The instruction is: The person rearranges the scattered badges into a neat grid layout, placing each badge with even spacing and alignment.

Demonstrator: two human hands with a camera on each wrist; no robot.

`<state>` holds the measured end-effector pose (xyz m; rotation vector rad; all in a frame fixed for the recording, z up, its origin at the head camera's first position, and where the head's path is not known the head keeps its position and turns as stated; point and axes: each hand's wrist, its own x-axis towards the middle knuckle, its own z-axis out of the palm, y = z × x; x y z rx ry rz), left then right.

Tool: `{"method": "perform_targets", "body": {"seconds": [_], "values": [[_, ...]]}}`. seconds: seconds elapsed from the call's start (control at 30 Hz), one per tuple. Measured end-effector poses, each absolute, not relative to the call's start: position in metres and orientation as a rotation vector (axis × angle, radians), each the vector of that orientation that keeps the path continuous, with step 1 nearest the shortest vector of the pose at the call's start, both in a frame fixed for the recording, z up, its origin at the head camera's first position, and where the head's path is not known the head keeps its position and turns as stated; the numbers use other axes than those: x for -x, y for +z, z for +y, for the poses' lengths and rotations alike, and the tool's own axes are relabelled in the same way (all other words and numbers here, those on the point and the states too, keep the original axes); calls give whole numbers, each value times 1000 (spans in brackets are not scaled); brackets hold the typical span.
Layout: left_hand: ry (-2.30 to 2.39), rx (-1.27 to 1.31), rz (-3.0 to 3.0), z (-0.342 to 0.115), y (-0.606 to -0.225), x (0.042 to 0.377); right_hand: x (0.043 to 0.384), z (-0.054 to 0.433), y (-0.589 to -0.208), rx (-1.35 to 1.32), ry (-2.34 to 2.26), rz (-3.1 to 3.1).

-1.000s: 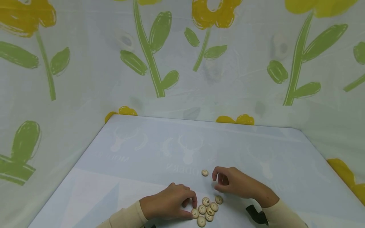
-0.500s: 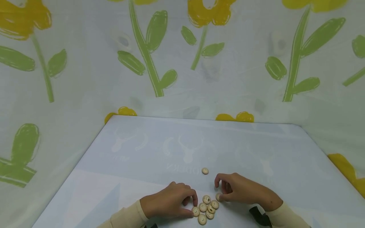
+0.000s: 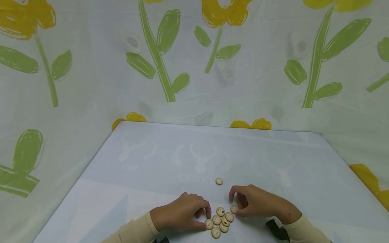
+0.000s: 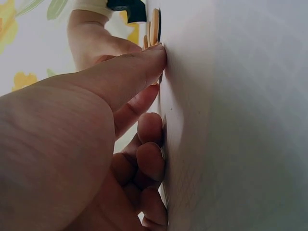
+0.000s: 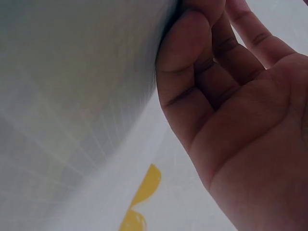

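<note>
Several round, pale wooden buttons lie clustered on the table in front of me in the head view. My left hand has thumb and index finger at the edges of the leftmost button, pinching it against the table. On the cluster's upper right, my right hand holds another button between thumb and curled index finger. The left wrist view shows the left thumb low at the table surface, with button edges beyond it. In the right wrist view, the right hand's fingers curl; its button is hidden.
One lone button lies farther back, beyond the cluster. The table has a pale printed cover with deer-head motifs. A flower-patterned curtain rises behind and around it.
My right hand has come down toward me from beside the lone button to the button at the cluster's upper right. The left hand has stayed nearly in place at its button.
</note>
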<state>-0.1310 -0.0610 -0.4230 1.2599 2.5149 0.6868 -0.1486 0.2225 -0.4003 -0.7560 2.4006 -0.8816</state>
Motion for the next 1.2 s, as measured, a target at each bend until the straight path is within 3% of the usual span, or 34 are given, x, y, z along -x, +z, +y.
{"method": "perform_targets", "body": {"seconds": [1.2], "values": [[679, -1227, 2521, -60, -419, 129, 151, 223, -404, 791, -810, 2429]]}}
